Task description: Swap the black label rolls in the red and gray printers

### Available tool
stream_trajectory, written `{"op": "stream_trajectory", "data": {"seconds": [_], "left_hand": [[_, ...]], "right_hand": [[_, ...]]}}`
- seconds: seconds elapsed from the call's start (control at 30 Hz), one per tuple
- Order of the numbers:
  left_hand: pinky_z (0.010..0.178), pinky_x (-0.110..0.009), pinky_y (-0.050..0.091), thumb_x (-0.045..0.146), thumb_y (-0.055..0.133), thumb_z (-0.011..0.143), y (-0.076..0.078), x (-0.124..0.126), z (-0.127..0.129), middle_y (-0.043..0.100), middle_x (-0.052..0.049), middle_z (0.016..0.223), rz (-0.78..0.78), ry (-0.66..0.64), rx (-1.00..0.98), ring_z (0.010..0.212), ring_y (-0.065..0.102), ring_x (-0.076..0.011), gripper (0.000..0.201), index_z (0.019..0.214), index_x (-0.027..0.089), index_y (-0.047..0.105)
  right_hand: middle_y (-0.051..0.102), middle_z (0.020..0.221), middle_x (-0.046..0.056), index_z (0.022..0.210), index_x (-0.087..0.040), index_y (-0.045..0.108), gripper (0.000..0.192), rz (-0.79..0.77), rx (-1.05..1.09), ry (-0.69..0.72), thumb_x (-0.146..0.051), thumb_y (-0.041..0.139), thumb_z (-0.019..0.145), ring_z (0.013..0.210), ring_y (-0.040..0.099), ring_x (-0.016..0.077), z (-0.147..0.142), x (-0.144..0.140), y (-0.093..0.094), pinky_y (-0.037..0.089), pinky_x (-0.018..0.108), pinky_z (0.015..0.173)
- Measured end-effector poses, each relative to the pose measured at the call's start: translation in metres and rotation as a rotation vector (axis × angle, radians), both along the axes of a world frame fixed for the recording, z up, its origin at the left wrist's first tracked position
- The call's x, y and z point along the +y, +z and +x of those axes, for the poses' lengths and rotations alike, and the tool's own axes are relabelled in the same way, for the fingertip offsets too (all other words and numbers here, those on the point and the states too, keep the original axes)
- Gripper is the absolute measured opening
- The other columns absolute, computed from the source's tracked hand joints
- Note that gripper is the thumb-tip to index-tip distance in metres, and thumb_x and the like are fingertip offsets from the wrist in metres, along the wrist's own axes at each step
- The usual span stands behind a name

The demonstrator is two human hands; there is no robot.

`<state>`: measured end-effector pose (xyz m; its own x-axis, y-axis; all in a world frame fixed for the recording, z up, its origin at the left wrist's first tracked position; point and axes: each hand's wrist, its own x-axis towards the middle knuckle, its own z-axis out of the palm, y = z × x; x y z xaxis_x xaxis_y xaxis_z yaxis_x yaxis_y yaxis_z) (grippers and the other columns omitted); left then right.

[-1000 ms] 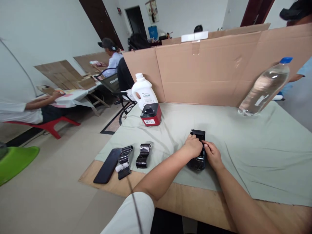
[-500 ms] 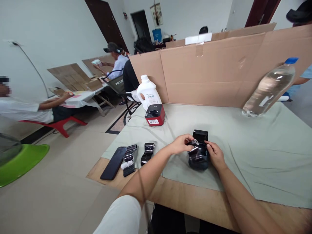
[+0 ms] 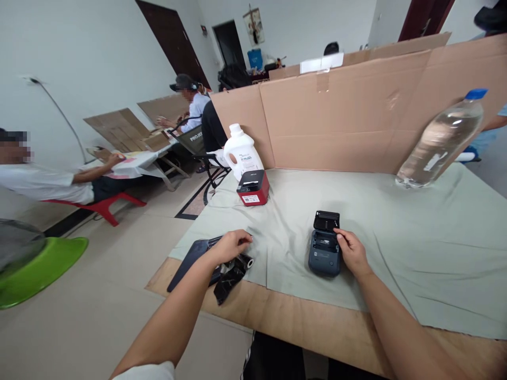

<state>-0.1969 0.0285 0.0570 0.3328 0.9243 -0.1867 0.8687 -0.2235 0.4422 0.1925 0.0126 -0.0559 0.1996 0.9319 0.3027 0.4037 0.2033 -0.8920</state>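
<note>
My right hand (image 3: 352,253) pinches the right side of a small dark blue portable printer (image 3: 324,264) near its hinge. The printer's black lid (image 3: 327,220) is raised, and its bay shows. At the left, my left hand (image 3: 232,245) hovers over black ribbon rolls with its fingers bent and slightly apart. Just below the fingertips lies a black ribbon roll (image 3: 229,282) with a pale core, close to the table's front edge. Partly under my left wrist is a dark flat phone-like slab (image 3: 186,264). Other rolls beside it are mostly hidden by the hand.
A red and black box-shaped device (image 3: 252,188) stands before a white jug (image 3: 241,150). A large water bottle (image 3: 439,142) leans against the cardboard partition (image 3: 340,121) at the right. A green cloth (image 3: 380,211) covers the table. People sit at another table (image 3: 138,163) at the left.
My left hand has moved left from the printer to the ribbon rolls, taking the black ribbon out of the printer's area. My right hand stays on the printer.
</note>
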Motion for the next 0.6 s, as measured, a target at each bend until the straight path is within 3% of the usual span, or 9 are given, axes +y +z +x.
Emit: {"op": "stream_trajectory", "data": {"seconds": [0.1,0.17,0.27,0.33,0.4,0.5,0.57,0.6], "left_hand": [[0.097,-0.034,0.042,0.004,0.044,0.069,-0.010,0.013,-0.005,0.067,-0.008,0.113,0.174,0.028,0.103,0.109,0.057,-0.0229,0.045,0.105,0.018,0.067],[0.102,-0.036,0.039,-0.001,0.045,0.064,-0.021,0.022,-0.007,0.064,-0.008,0.119,0.174,-0.035,0.192,0.116,0.053,-0.0241,0.055,0.111,0.019,0.066],[0.101,-0.037,0.040,-0.002,0.049,0.063,-0.035,0.032,-0.011,0.065,-0.009,0.113,0.123,-0.117,0.267,0.112,0.054,-0.0255,0.053,0.108,0.019,0.067],[0.101,-0.038,0.041,0.002,0.051,0.064,-0.034,0.039,-0.013,0.063,-0.010,0.109,0.142,-0.085,0.265,0.110,0.055,-0.0262,0.047,0.105,0.018,0.066],[0.102,-0.039,0.041,0.007,0.052,0.068,-0.022,0.046,-0.014,0.060,-0.010,0.111,0.203,0.018,0.205,0.110,0.055,-0.0264,0.042,0.107,0.017,0.064],[0.102,-0.042,0.041,0.020,0.054,0.075,0.010,0.048,-0.007,0.057,-0.011,0.113,0.339,0.176,0.008,0.109,0.055,-0.0268,0.040,0.115,0.016,0.058],[0.099,-0.042,0.043,0.029,0.055,0.079,0.033,0.039,0.009,0.058,-0.010,0.113,0.309,0.150,-0.183,0.107,0.055,-0.0258,0.042,0.119,0.016,0.055],[0.096,-0.041,0.044,0.032,0.055,0.081,0.044,0.031,0.021,0.059,-0.009,0.112,0.209,0.072,-0.281,0.105,0.056,-0.0248,0.042,0.120,0.016,0.054]], "right_hand": [[0.068,0.104,0.010,0.107,-0.020,0.069,0.042,0.000,-0.010,0.001,-0.050,0.046,0.089,0.099,0.061,0.0244,0.001,0.000,-0.001,0.047,0.040,0.087],[0.068,0.104,0.010,0.107,-0.020,0.069,0.042,-0.003,-0.012,0.004,-0.050,0.045,0.089,0.099,0.061,0.0244,0.001,0.000,-0.001,0.047,0.040,0.087],[0.068,0.103,0.010,0.107,-0.020,0.069,0.042,-0.006,-0.013,0.008,-0.050,0.045,0.089,0.098,0.061,0.0241,0.001,0.000,-0.001,0.048,0.039,0.086],[0.068,0.103,0.010,0.107,-0.020,0.069,0.042,-0.008,-0.007,0.007,-0.050,0.046,0.089,0.098,0.061,0.0239,0.000,0.000,-0.001,0.048,0.039,0.087],[0.068,0.104,0.009,0.106,-0.020,0.069,0.042,-0.009,0.005,0.003,-0.051,0.046,0.089,0.098,0.062,0.0237,0.000,0.000,0.000,0.048,0.039,0.087],[0.068,0.104,0.009,0.106,-0.020,0.069,0.042,-0.009,0.016,0.005,-0.050,0.046,0.089,0.098,0.062,0.0233,-0.001,0.000,0.001,0.048,0.039,0.087],[0.068,0.104,0.009,0.106,-0.020,0.069,0.040,-0.011,0.015,0.008,-0.049,0.046,0.089,0.099,0.062,0.0232,-0.001,0.000,0.001,0.048,0.039,0.088],[0.068,0.105,0.009,0.106,-0.021,0.069,0.040,-0.012,0.014,0.007,-0.048,0.046,0.089,0.100,0.062,0.0233,-0.001,0.000,0.001,0.048,0.039,0.089]]}}
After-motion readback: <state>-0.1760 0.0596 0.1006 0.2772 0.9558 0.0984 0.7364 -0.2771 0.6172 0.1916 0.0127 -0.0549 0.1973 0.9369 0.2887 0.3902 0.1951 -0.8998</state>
